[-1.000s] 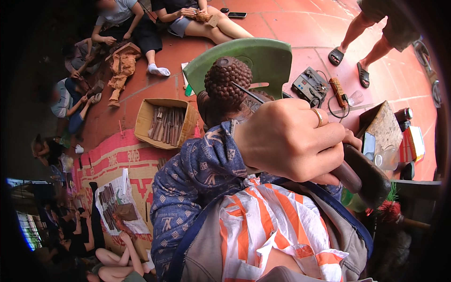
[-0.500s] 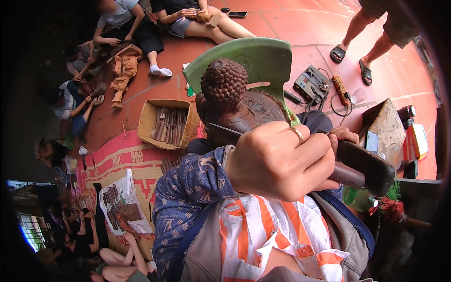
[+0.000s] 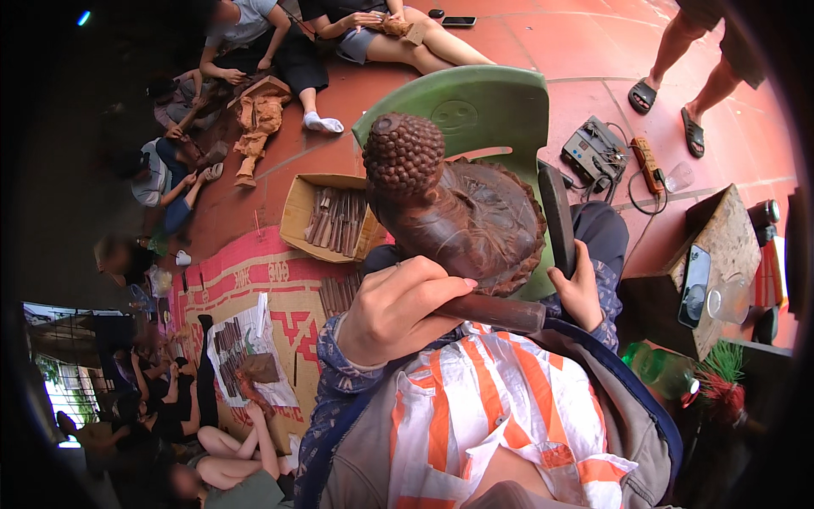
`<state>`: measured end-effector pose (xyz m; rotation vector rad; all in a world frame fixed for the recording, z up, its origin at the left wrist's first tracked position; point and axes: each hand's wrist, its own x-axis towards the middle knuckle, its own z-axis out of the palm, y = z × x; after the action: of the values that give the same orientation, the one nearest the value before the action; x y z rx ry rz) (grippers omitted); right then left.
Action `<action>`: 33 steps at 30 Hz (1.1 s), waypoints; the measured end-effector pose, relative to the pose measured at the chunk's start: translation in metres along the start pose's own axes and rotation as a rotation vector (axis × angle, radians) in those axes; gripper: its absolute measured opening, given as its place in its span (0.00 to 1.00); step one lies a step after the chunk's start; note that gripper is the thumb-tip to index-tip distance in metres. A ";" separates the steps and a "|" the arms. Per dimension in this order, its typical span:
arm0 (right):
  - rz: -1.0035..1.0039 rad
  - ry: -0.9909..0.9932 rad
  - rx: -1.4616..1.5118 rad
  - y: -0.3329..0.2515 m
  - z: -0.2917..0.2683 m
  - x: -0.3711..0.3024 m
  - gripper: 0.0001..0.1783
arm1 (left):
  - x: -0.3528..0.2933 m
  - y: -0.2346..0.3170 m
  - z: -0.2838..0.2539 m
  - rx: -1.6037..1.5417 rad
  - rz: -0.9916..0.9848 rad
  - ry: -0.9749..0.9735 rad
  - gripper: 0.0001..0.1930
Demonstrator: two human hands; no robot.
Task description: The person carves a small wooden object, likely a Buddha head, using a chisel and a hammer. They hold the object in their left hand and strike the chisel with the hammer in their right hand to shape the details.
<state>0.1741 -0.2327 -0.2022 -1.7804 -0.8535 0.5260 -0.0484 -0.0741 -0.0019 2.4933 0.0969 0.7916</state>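
Observation:
A dark carved wooden figure [image 3: 479, 216], its head covered in round curls, leans on a green plastic chair [image 3: 458, 106] in front of me. My left hand [image 3: 394, 310] is closed round a chisel [image 3: 496, 312] near the figure's lower left side. The chisel's wooden handle points right; its blade is hidden behind my fingers and the figure. To the right of the figure, my right hand [image 3: 582, 293] grips a dark wooden mallet [image 3: 556, 219], a flat, club-like block held upright beside the chair's edge.
A cardboard box [image 3: 297, 204] of chisels stands on the left, beside a patterned mat [image 3: 246, 280] with more tools on paper. At right are a power unit [image 3: 593, 153], an orange power strip [image 3: 647, 161] and a wooden block [image 3: 729, 229] bearing a phone. Several people sit at left.
My hands have moved apart. The left has lowered leftward with the chisel, uncovering the figure's body; the right has swung the mallet upright at the figure's right. The whole view has shifted slightly.

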 end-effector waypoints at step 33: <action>-0.128 -0.076 -0.588 -0.007 0.001 0.016 0.48 | -0.028 -0.160 -0.004 -0.905 -0.463 0.271 0.32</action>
<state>0.1814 -0.2185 -0.1958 -2.2211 -1.2578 0.2716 -0.0602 0.0598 -0.0929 1.4319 0.3173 0.7402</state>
